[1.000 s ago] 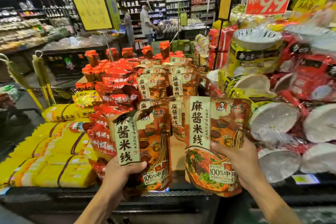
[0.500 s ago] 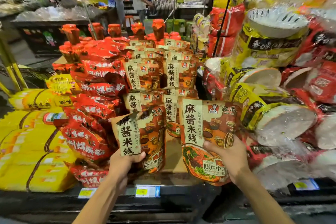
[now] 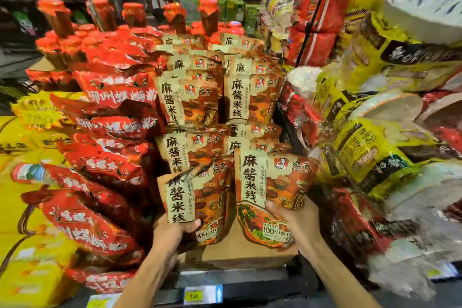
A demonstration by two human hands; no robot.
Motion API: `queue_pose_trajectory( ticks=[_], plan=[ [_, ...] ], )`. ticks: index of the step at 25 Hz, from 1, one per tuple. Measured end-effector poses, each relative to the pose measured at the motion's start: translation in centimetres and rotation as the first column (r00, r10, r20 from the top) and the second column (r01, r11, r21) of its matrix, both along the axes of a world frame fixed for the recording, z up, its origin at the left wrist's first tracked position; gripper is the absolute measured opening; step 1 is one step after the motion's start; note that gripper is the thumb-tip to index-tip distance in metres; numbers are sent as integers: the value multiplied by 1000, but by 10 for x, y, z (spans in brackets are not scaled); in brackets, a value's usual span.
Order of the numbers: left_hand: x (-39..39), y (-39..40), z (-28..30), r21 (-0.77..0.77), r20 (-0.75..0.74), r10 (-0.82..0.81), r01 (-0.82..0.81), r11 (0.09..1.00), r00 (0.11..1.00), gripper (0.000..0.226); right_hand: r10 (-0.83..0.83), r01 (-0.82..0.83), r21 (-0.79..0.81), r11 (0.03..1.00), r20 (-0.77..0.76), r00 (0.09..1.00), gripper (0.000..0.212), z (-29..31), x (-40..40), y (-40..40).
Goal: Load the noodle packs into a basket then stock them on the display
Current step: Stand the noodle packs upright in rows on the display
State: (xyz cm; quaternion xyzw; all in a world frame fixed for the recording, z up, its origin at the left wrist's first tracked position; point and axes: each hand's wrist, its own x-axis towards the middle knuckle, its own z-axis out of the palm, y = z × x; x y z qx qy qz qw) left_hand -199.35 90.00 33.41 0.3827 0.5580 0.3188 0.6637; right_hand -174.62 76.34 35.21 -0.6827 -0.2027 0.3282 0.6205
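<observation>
Head view: left hand (image 3: 172, 232) hides noodle pack (image 3: 197, 207) corner

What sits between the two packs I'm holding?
Nothing: head view shows only a narrow gap between left pack and right pack, with bare cardboard below.

Left hand (image 3: 172, 231) grips brown noodle pack (image 3: 197, 205); right hand (image 3: 297, 222) grips second pack (image 3: 272, 192); stacked display packs (image 3: 252, 92) behind; red bags (image 3: 110, 157), apparently noodles, left.

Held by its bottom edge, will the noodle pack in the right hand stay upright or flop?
The noodle pack probably stays fairly upright: gripped low by the right hand, its top isn't drooping. Its glossy film looks slippery. On the cardboard base it may tip without neighbours.
</observation>
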Motion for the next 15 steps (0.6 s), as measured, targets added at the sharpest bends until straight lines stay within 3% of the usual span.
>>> queue_pose_trajectory(
  ticks=[6, 10, 15],
  plan=[
    [13, 34, -15, -20, 14, 55, -55, 998, 998, 51, 59, -60, -47, 997, -32, 998, 55, -29, 20, 38],
    [15, 57, -29, -28, 12, 81, -81, 996, 997, 53, 95, -98, -20, 995, -118, 988, 94, -50, 28, 58],
    [26, 76, -33, 1, 46, 39, -39, 999, 998, 59, 60, -59, 20, 998, -57, 997, 62, -63, 39, 74]
  ],
)
